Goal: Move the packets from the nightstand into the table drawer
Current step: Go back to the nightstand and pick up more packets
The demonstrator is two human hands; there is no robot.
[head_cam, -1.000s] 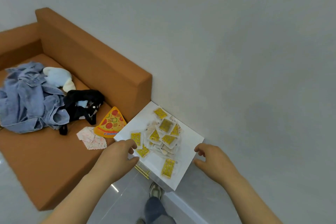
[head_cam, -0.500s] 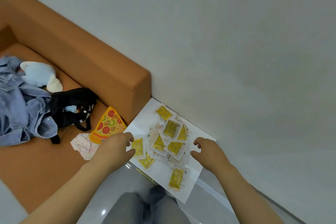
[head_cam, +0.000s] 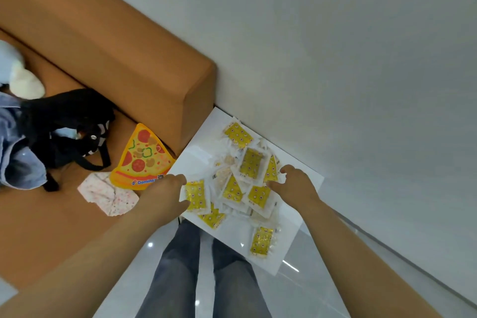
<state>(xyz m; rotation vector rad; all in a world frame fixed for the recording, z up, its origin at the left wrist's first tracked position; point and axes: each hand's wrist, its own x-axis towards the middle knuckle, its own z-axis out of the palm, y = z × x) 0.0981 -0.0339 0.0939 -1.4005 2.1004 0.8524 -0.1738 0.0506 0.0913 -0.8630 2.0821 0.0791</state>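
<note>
**Sofa** point(head_cam: 108, 64): the orange seat stands to the left of the work area, carrying clothing and a pizza-slice item point(head_cam: 143, 160). None of it is involved in the task.

**Nightstand** point(head_cam: 200, 160): it stands in the corner between the sofa arm and the wall. The view has closed in on it over the last second. The table drawer is not in view.

**Left hand** point(head_cam: 165, 196): a second ago it was short of the near-left edge. It is now at the pile, with forefinger and thumb either side of the leftmost packet point(head_cam: 196, 195). Whether it is grasping that packet cannot be told.

**Right hand** point(head_cam: 294, 186): it has come in from the front-right corner. It now lies over the right side of the pile, released, with curved fingers touching the sachets and nothing lifted.

**Packets** point(head_cam: 251, 162): all of the yellow-and-white packets are on the nightstand top in the same scatter as before. One outlier point(head_cam: 262, 240) lies near the front edge.

**Assessment:** the reach is complete and gathering is about to begin. No packet has been transferred. A two-handed scoop from both sides looks intended, and the outlier is likely to be missed by it.
</note>
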